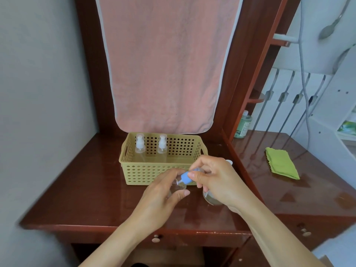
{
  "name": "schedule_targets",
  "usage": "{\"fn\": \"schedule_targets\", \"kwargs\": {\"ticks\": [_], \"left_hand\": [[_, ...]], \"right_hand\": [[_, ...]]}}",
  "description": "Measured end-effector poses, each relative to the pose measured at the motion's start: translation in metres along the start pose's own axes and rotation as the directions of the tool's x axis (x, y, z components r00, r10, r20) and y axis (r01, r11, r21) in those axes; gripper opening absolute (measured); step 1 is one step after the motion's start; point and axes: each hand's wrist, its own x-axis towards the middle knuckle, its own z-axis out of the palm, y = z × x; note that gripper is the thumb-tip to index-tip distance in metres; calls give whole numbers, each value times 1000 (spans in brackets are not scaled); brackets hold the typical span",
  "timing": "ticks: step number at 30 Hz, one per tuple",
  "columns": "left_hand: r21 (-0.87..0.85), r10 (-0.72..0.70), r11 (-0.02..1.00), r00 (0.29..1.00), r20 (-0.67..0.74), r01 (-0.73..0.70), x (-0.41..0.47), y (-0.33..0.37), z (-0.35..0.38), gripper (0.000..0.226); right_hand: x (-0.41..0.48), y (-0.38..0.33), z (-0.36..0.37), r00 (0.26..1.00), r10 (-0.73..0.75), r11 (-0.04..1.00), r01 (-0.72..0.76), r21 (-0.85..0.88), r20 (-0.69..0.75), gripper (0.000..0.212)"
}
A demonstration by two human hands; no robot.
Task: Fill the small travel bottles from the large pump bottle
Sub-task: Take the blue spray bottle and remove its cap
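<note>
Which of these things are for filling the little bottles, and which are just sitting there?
For the job: pump bottle under the right hand, small bottle in the left hand, two travel bottles in the basket.
Just lying about: green cloth, pink towel, green bottle.

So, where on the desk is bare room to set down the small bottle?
Bare wood lies left of the basket, up to the wall, and along the front edge. The side table is bare around the cloth. It is crowded between the basket, the left hand, the right hand and the pump bottle.
</note>
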Motion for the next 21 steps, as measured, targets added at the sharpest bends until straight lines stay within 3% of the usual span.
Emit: {"fn": "schedule_targets", "kwargs": {"ticks": [5, 7, 9, 11, 14, 18, 21], "left_hand": [[32, -9, 999, 1000, -4, 9, -3, -5, -1, 30], [28, -97, 995, 995, -36, 98, -9, -21, -8, 29], [-84, -245, 968, 966, -86, 237, -19, -39, -19, 25], [-193, -312, 937, 945, -94, 291, -22, -45, -26, 25], [-242, -301, 930, 951, -72, 276, -13, -36, -26, 27], [-281, -307, 918, 950, -53, 280, -3, -28, -19, 29], [-301, -343, 901, 938, -54, 312, -2, -31, -17, 33]], "right_hand": [[-2, 1, 12, 1000, 16, 1000, -16, 1, -15, 9], [2, 3, 6, 986, -21, 1000, 22, 3, -163, 10], [13, 7, -9, 933, -65, 996, 84, 39, -355, 11], [27, 18, -1, 957, -93, 993, 68, -100, -276, 11], [42, 65, 65, 997, 76, 924, -71, -376, 0, 8], [57, 120, 107, 988, 151, 896, -142, -420, -12, 5], [64, 129, 117, 985, 171, 897, -151, -415, 12, 14]]}}
